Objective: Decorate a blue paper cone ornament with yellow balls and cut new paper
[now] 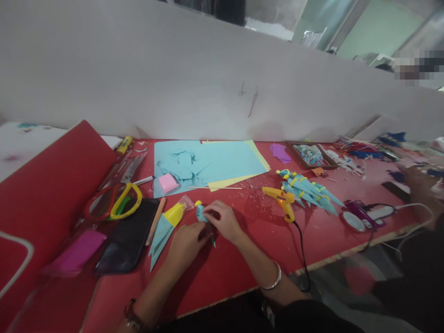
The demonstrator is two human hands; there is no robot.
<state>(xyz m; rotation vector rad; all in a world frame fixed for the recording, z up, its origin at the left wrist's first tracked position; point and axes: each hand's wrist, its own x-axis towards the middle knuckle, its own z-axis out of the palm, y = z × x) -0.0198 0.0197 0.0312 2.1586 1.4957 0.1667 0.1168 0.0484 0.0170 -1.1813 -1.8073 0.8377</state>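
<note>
Near the middle of the red table, a small blue paper cone (pixel 200 213) with a yellow ball at its top lies between my hands. My left hand (pixel 187 240) is closed on its lower part, fingers pressed together. From the right, my right hand (pixel 224 221) pinches the cone near its upper end. Beside my left hand lie blue paper cones (pixel 160 240) with a yellow piece (pixel 174 214) at their top. A yellow glue gun (pixel 282 201) rests to the right, next to a pile of finished-looking blue cones (pixel 312 192) with yellow trim.
Blue sheets (pixel 225 162) with scraps and a pink block (pixel 168 183) lie behind my hands. Scissors (pixel 126 201), a black phone (pixel 128 240) and a pink packet (pixel 78 252) are on the left. A tray (pixel 302 162) stands back right; a person's arm (pixel 421 189) is far right.
</note>
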